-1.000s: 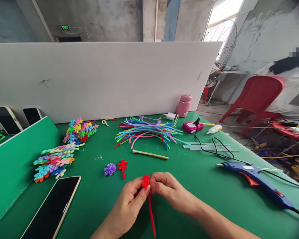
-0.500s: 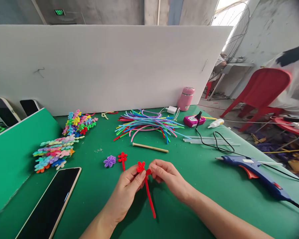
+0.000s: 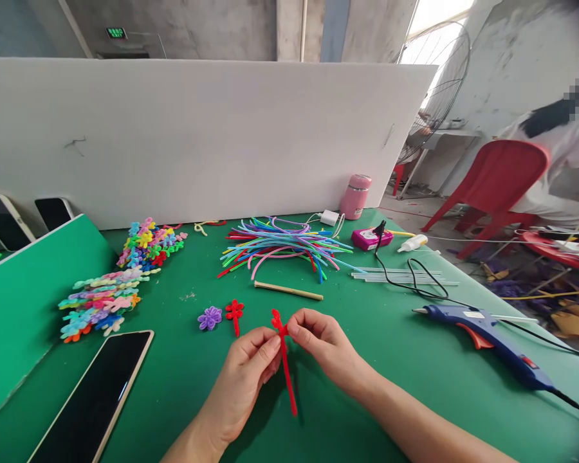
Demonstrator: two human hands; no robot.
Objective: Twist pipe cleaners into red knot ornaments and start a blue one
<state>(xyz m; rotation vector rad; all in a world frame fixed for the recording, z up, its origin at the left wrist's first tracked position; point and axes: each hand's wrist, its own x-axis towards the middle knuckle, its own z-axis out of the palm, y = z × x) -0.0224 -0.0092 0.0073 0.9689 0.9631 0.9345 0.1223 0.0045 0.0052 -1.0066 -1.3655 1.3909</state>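
Note:
Between my two hands is a red pipe cleaner [image 3: 288,376], its upper end bent into small loops and its long straight tail hanging down toward the table. My left hand [image 3: 245,376] pinches it just below the loops, thumb against fingers. From the other side, my right hand [image 3: 321,344] pinches a short red bit at the same spot with thumb and forefinger. On the table just beyond my left hand lie a red pipe-cleaner flower with a stem [image 3: 235,312] and a purple pipe-cleaner flower [image 3: 209,317].
Farther back lie loose coloured pipe cleaners [image 3: 284,244] and a thin wooden stick [image 3: 288,290]. To the right are a blue glue gun [image 3: 487,341], clear glue sticks [image 3: 400,276] and a pink bottle [image 3: 356,196]. Finished flowers [image 3: 103,299] and a phone [image 3: 96,392] lie left.
The red loops have turned from facing me to nearly edge-on between my fingers. Both hands stay in about the same place, and the whole view has shifted slightly.

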